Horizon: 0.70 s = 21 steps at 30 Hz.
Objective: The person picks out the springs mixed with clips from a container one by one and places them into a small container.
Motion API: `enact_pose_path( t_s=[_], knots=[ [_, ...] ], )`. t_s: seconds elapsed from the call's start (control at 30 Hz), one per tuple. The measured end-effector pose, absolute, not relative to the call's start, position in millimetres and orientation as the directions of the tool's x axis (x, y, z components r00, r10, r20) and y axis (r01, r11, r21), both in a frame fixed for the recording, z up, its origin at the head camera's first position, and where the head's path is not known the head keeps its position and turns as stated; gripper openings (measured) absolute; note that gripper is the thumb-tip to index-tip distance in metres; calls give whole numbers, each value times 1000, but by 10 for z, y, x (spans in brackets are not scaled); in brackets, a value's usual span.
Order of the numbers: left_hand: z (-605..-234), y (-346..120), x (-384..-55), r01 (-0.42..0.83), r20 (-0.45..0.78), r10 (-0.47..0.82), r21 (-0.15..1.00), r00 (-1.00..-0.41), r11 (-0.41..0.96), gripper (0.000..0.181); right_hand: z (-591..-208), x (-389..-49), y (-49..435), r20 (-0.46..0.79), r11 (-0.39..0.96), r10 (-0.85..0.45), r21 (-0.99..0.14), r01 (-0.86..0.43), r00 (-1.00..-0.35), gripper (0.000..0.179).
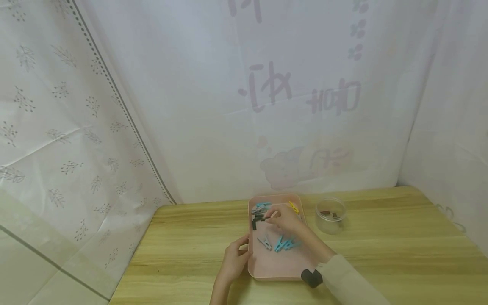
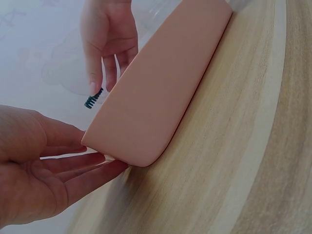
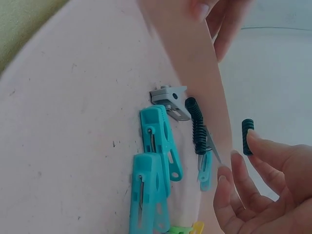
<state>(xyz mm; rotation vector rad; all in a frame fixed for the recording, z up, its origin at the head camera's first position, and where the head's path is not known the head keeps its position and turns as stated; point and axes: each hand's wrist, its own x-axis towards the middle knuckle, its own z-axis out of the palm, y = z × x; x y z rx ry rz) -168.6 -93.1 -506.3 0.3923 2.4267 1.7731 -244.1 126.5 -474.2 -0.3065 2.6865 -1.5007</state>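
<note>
A pink tray (image 1: 272, 267) lies on the wooden table. At its left side my left hand (image 1: 234, 258) grips the wall, thumb by the rim and fingers under the corner in the left wrist view (image 2: 53, 170). Over the tray's far half, my right hand (image 1: 284, 218) pinches a short dark ribbed coil (image 3: 247, 136) between thumb and fingers. More dark coils (image 3: 196, 124) lie by the tray's left wall. Blue clothespins (image 1: 281, 243) and a grey clothespin (image 1: 264, 243) rest mid-tray. A yellow clothespin (image 1: 293, 206) sits at the far right, with blue ones (image 1: 263, 205) far left.
Right of the tray stands a clear round tub (image 1: 331, 226) with a few brown pieces (image 1: 325, 212) in it. A pale printed curtain (image 1: 213, 127) hangs behind the wooden table (image 1: 190, 254). A black wrist device (image 1: 311, 278) overlaps the tray's near right corner.
</note>
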Motion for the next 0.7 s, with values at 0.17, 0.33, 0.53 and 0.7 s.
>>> enact_pose_path(
  t_s=[0.17, 0.33, 0.53, 0.7],
  knots=[
    [-5072, -939, -1688, 138, 59, 273, 951, -960, 278, 51, -4724, -2404, 1299, 83, 497, -199, -850, -174, -976, 10],
    [-5061, -935, -1688, 138, 57, 271, 947, -961, 289, 50, -4697, -2367, 1313, 80, 487, -179, -859, -159, -981, 10],
    [-5068, -932, -1693, 143, 63, 269, 946, -961, 291, 50, -4674, -2348, 1332, 77, 490, -136, -861, -135, -988, 10],
    [-5066, -930, -1699, 136, 59, 267, 950, -962, 281, 51, -4676, -2349, 1364, 96, 491, -107, -861, -136, -990, 9]
  ],
)
